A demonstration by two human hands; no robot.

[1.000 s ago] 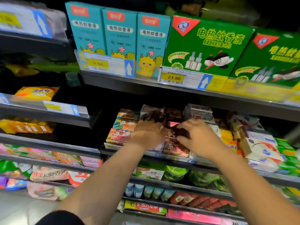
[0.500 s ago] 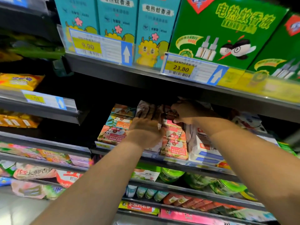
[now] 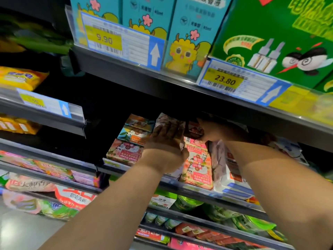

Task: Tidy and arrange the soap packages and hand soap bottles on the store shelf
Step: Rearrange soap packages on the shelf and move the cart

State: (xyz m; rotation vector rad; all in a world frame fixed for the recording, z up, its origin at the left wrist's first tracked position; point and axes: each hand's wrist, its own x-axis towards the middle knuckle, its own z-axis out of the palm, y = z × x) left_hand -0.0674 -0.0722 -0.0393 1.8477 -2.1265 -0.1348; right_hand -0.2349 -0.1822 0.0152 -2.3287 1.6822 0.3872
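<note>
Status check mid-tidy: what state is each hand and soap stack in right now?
Left hand: fingers straight, resting on the brown-and-white soap package.
Right hand: gripping a dark brown soap pack.
Stack of colourful Goat Soap cardboard boxes: lying flat, three high, untouched.
Row of pink Goat Soap boxes: lying flat, front to back.
White cardboard boxes: tilted.

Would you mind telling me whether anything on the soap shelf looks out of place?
Yes. The pink soap boxes lie with their lettering upside down, and the white package right of them leans askew. The right hand grips a dark package above them.
</note>
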